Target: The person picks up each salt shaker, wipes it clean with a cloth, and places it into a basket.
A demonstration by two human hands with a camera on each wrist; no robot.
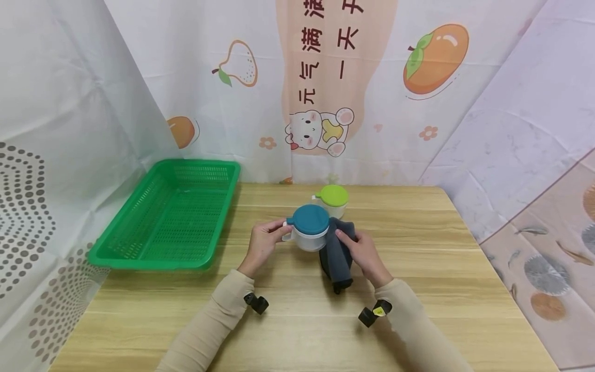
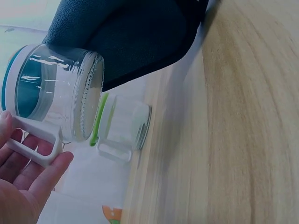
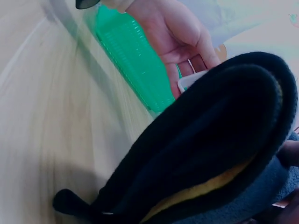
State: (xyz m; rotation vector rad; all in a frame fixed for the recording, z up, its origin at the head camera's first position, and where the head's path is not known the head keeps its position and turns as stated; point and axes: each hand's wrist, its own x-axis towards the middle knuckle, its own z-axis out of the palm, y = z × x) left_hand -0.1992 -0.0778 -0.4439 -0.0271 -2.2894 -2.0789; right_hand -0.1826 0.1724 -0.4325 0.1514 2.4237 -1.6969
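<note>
Blue-lidded jar [image 1: 310, 227] is just right of the left hand [image 1: 264, 244], which holds its white handle [image 2: 37, 127]. The right hand [image 1: 366, 256] grips a dark cloth [image 1: 338, 253]. Only the left wrist view shows the jar's bumpy bottom edge [image 2: 88, 95]; only the right wrist view shows yellow inside the cloth.

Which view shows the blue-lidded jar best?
Left wrist: the jar is close up, base and handle visible. Head shows its lid from above, smaller; right wrist, only part of the handle past dark fabric.
</note>
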